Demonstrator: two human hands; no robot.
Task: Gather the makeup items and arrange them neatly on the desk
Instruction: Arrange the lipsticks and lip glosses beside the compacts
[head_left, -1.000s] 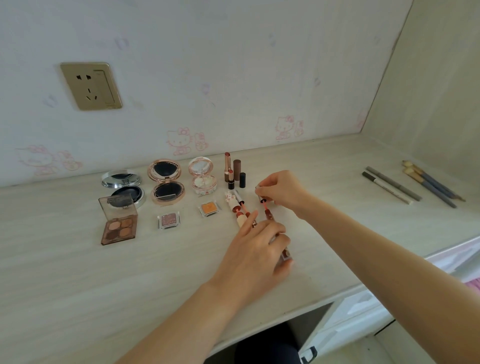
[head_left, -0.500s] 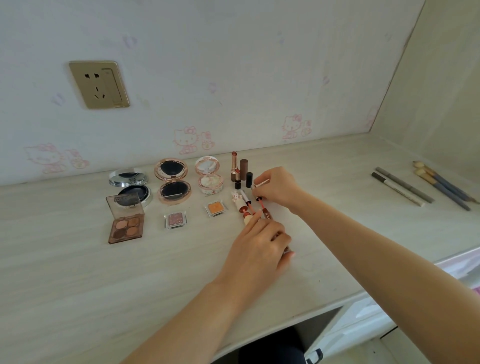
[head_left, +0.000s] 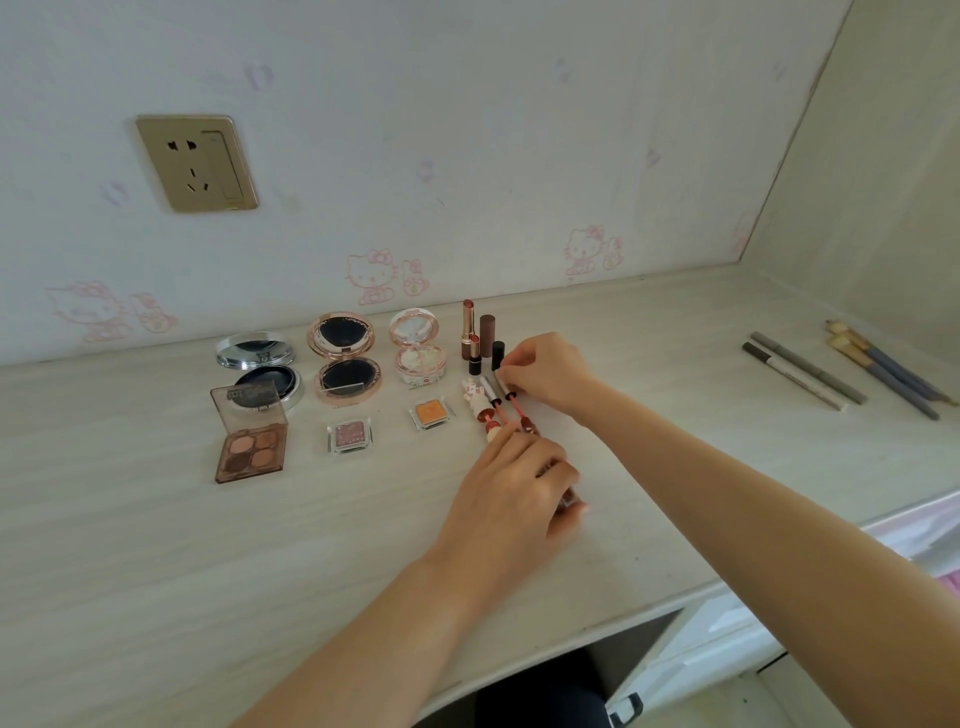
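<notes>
On the pale wood-grain bench (head_left: 156, 545), near the pink-cartoon wallpapered wall: round silver compact (head_left: 260, 370), round rose-gold compact (head_left: 345, 358) and pale floral compact (head_left: 418, 348), all lids raised. Nearer, open brown four-pan eyeshadow palette (head_left: 249, 441), small clear square pot of pink shadow (head_left: 350, 435), small clear square pot of orange shadow (head_left: 431, 414). Just right of the floral compact, a tight cluster of upright lipsticks (head_left: 480, 338), exact count hard to make out.

Below the cluster, slim lip-gloss tubes (head_left: 493, 402) lying side by side, lower ends hidden. Left hand (head_left: 514, 488) resting over those ends, fingers curled; grip apparently closed on a dark reddish tube (head_left: 569, 499) peeping out at the fingertips, little of it visible. Right hand (head_left: 550, 371) at the tubes' upper ends, thumb and fingertips in a pinching grip on the silver cap of the rightmost tube (head_left: 506, 387).

Well apart at far right: two grey pencils (head_left: 805, 376) and blue-handled brushes (head_left: 888, 374), tips blurred. Gold wall socket (head_left: 197, 163) above. Drawer fronts cut off at lower right.
</notes>
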